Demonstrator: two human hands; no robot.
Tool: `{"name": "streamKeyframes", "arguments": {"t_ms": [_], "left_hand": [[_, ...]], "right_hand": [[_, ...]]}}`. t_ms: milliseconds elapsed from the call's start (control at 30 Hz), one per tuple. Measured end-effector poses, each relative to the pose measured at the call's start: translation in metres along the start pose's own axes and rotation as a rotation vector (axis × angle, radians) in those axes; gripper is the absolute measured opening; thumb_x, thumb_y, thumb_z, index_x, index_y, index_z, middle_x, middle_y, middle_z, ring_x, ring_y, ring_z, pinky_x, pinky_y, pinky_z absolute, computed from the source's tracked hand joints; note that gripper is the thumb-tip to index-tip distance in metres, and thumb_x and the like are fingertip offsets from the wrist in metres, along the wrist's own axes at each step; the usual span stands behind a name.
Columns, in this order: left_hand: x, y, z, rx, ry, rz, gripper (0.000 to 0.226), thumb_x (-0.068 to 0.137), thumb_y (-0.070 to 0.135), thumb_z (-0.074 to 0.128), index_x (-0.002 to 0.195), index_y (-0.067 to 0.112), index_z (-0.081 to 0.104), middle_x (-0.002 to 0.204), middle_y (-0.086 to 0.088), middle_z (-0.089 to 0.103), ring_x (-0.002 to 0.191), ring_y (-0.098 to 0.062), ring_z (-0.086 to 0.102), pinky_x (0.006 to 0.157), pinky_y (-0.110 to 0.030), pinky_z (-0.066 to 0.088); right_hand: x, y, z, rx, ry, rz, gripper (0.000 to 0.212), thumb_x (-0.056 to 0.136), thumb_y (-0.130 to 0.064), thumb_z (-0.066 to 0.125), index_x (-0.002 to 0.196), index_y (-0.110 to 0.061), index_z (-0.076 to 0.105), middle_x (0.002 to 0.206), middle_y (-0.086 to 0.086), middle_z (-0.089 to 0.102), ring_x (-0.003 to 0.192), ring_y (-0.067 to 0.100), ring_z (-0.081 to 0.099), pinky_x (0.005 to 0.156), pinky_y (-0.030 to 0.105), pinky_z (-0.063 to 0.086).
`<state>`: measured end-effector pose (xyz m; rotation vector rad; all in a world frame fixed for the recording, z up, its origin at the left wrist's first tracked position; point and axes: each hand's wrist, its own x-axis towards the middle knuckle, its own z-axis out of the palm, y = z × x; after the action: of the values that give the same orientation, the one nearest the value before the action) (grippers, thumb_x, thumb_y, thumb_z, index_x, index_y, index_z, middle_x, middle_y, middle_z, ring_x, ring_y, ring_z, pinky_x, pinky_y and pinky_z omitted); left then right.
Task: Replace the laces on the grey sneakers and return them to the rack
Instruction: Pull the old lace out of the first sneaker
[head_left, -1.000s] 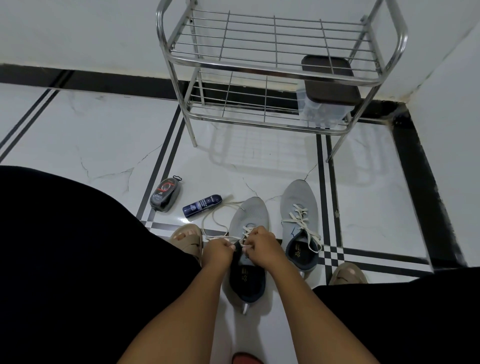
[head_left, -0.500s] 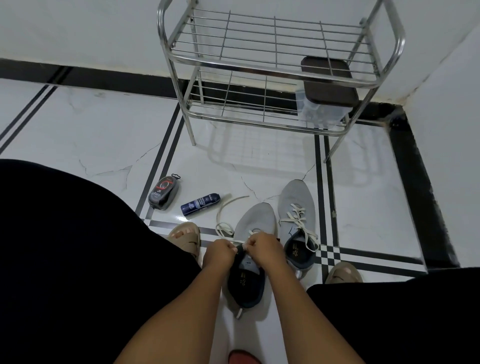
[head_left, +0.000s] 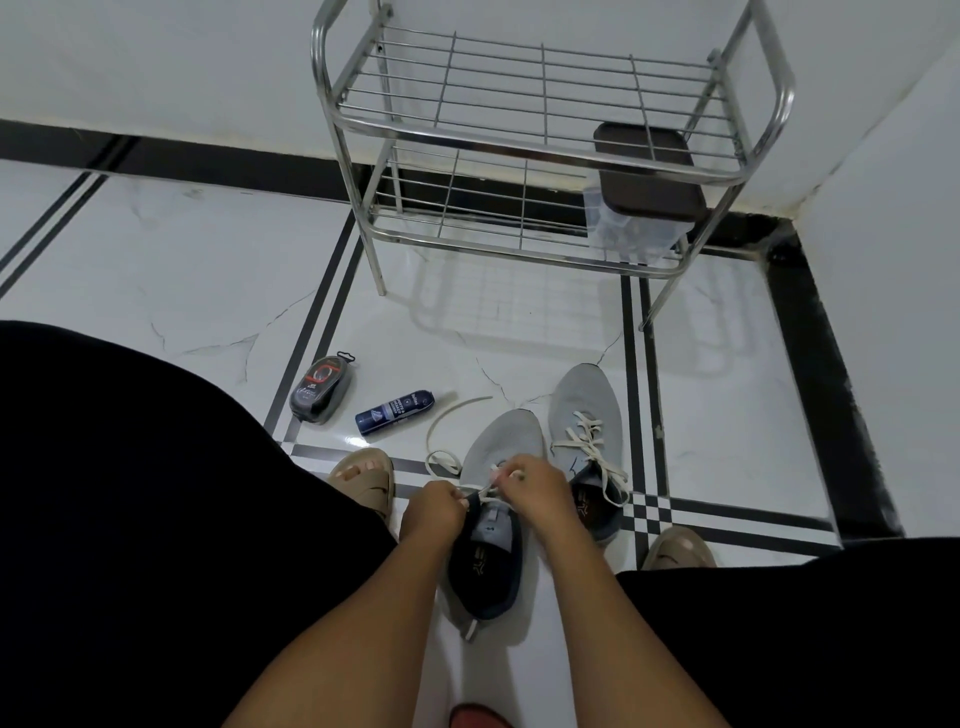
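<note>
White floor (head_left: 208, 270), hands (head_left: 435, 512) lacing sneaker (head_left: 501, 441)

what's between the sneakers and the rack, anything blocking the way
Nothing visible does. The floor between both grey sneakers and the rack is bare tile. On the lower shelf a lidded container fills the right end; the top shelf holds nothing.
</note>
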<state>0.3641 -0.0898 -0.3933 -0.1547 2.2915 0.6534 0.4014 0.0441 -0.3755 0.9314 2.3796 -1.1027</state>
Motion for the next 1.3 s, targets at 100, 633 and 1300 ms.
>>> {"name": "streamKeyframes", "arguments": {"t_ms": [100,633,1300], "left_hand": [[0.000,0.002,-0.001,0.024,0.006,0.006,0.014,0.093,0.025,0.057,0.097,0.017,0.067,0.109,-0.007,0.068,0.103,-0.025,0.062,0.078,-0.026,0.043],[-0.002,0.009,-0.020,0.396,-0.208,-0.047,0.034,0.092,0.015,0.052,0.123,0.003,0.058,0.126,-0.017,0.060,0.115,-0.029,0.060,0.096,-0.037,0.050],[-0.015,-0.002,0.008,0.399,0.030,0.333,0.024,0.096,0.023,0.045,0.111,0.026,0.063,0.118,-0.006,0.051,0.111,-0.026,0.054,0.088,-0.034,0.043]], "right_hand": [[-0.003,0.002,0.020,-0.300,-0.060,-0.050,0.016,0.087,-0.025,0.058,0.092,-0.025,0.073,0.102,0.002,0.068,0.094,0.027,0.064,0.075,0.028,0.047],[-0.029,0.005,0.000,0.088,0.363,0.020,0.027,0.094,-0.036,0.054,0.103,-0.017,0.071,0.113,0.007,0.062,0.101,0.025,0.060,0.080,0.032,0.049],[-0.037,0.028,0.041,0.249,0.066,0.251,0.024,0.092,-0.007,0.050,0.102,-0.011,0.072,0.109,0.011,0.070,0.104,0.028,0.062,0.087,0.030,0.048]]}}
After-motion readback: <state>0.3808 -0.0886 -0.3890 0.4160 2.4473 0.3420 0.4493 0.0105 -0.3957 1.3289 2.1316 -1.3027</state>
